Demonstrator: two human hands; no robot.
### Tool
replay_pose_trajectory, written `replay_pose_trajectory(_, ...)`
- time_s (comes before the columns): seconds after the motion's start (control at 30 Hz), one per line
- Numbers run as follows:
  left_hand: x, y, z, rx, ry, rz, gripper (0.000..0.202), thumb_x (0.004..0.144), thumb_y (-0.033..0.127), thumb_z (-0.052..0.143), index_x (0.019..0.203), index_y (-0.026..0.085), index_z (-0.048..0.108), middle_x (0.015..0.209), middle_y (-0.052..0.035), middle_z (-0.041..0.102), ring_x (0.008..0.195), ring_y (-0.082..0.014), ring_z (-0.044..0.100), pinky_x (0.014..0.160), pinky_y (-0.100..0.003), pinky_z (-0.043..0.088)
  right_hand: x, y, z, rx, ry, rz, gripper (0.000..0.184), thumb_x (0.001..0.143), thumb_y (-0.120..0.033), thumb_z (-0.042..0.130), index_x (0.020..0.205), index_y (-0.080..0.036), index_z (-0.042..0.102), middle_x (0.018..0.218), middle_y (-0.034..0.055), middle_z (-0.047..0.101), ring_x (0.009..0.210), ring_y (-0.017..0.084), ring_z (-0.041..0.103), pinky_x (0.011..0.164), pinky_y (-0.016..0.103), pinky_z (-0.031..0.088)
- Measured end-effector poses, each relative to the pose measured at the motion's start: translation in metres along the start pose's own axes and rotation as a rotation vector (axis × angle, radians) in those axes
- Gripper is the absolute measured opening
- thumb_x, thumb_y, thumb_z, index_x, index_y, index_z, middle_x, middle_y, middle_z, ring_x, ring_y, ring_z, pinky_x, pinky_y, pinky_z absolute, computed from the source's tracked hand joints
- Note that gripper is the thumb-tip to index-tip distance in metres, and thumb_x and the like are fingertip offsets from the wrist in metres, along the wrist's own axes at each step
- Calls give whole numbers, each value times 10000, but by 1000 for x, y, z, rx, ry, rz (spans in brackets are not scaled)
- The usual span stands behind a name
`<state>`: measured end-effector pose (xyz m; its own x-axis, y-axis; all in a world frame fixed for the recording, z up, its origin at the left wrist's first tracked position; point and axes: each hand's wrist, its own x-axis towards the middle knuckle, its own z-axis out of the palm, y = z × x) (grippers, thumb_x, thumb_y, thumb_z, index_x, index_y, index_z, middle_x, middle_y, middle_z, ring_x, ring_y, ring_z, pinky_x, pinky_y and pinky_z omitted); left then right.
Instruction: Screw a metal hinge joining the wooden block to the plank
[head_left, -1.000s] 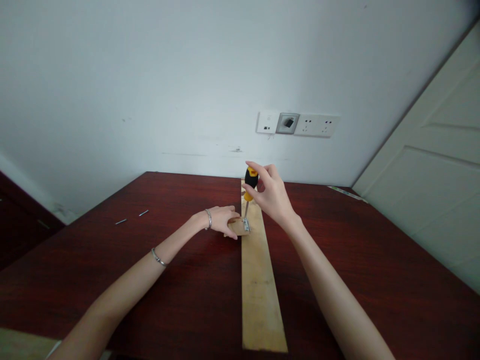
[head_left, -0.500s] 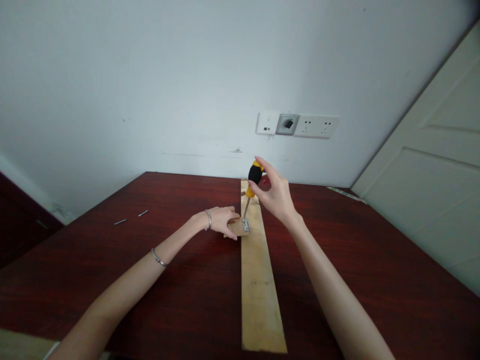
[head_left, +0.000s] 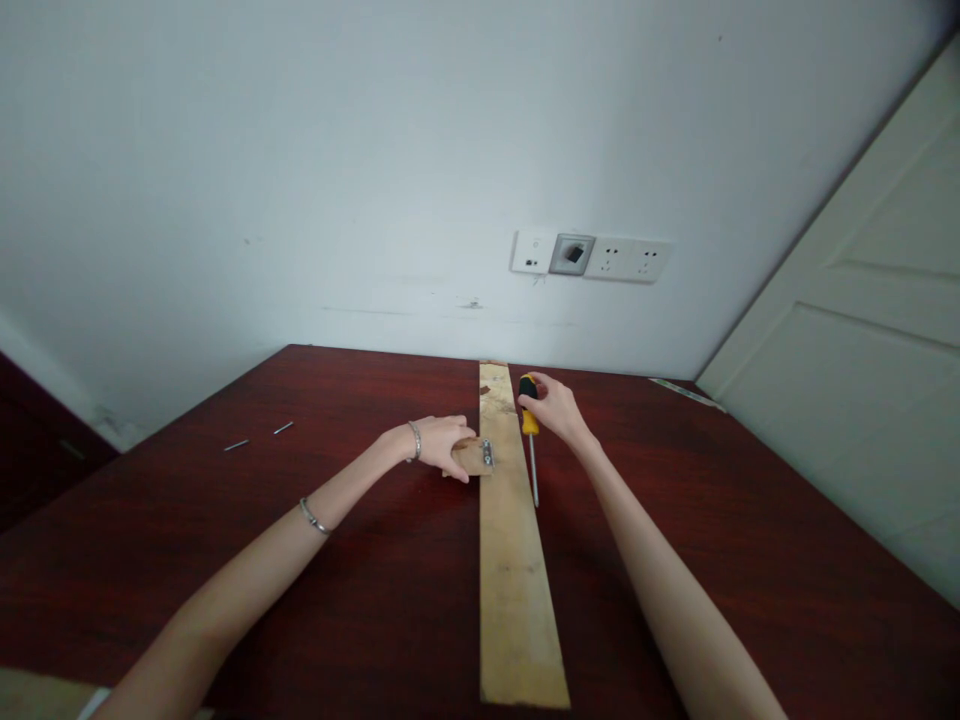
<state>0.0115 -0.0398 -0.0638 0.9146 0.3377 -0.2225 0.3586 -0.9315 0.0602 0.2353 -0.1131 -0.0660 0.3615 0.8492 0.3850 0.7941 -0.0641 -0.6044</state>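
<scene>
A long pale wooden plank [head_left: 514, 560] lies lengthwise on the dark red table [head_left: 360, 560]. My left hand [head_left: 442, 442] presses a small wooden block [head_left: 472, 457] against the plank's left edge, where a small metal hinge [head_left: 488, 453] joins them. My right hand [head_left: 553, 406] rests on the table just right of the plank, fingers curled on the black and yellow handle of a screwdriver [head_left: 530, 432]. The screwdriver lies flat on the table, its shaft pointing toward me.
Two small screws or nails [head_left: 259, 436] lie on the table at the left. A row of wall sockets [head_left: 589, 256] sits on the white wall behind. A white door [head_left: 862, 350] stands at the right.
My right hand has lowered the screwdriver from upright on the hinge down to the table right of the plank. My left hand has stayed on the block.
</scene>
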Motion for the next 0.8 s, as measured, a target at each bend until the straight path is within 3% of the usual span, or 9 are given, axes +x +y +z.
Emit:
replay_pose_trajectory(0.2, -1, -2, 2, -5, 5, 3, 726, 605, 697, 622, 1147, 222, 543, 1059, -54, 545, 949, -233, 564, 678, -273, 440, -8, 4, 29, -26, -179, -30, 415, 697, -289, 605, 1081, -133, 633, 917, 86, 688, 815, 195, 624, 737, 268, 460)
replay_pose_trajectory(0.43, 0, -4, 3, -5, 5, 2, 735, 607, 700, 616, 1158, 220, 535, 1074, -64, 543, 953, -232, 566, 652, -263, 433, -12, 8, 43, -58, -282, -49, 572, 689, -297, 631, 1217, -90, 555, 955, 118, 667, 848, 210, 618, 772, 283, 455)
replay_pose_trajectory(0.53, 0, -3, 3, 1, -2, -3, 741, 608, 699, 617, 1163, 215, 533, 1074, -67, 542, 938, -234, 569, 662, -271, 436, -14, 8, 42, -77, -310, -65, 603, 704, -359, 640, 1240, -104, 536, 933, 118, 646, 872, 227, 607, 787, 308, 454)
replay_pose_trajectory(0.67, 0, -2, 2, -1, -3, -10, 731, 601, 701, 622, 1152, 227, 537, 1064, -58, 541, 940, -235, 569, 674, -275, 439, -16, 1, 31, -111, -306, -122, 624, 735, -487, 614, 1260, -163, 521, 1101, 152, 562, 970, 255, 580, 845, 361, 440)
replay_pose_trajectory(0.8, 0, -2, 2, 1, 1, -13, 731, 602, 703, 620, 1149, 224, 537, 1067, -60, 540, 932, -234, 572, 689, -284, 445, -13, -11, 16, -71, -282, -314, 475, 744, -355, 626, 1173, -157, 577, 1109, 133, 553, 943, 210, 574, 844, 326, 439)
